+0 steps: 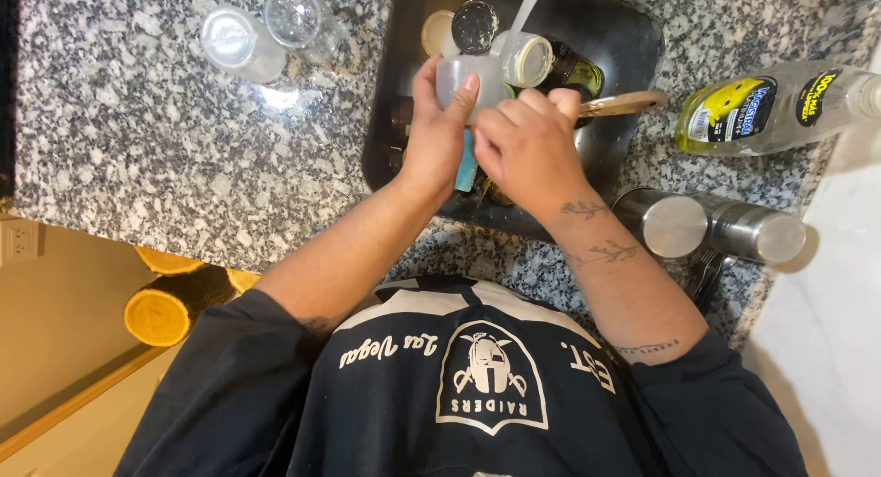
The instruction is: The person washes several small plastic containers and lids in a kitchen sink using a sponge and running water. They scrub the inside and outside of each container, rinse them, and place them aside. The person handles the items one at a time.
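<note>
Left hand [439,133] fingers wrapped round translucent plastic cup [466,80] above black sink [624,45]; right hand [528,146] curled shut, contents hidden.

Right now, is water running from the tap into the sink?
Yes, a stream of water falls into the dark sink above the hands.

One head-worn view, looking steeply down.
It looks from above the person's chest, close over the dark sink [633,45] and speckled desk [138,137], nothing else shared.
</note>
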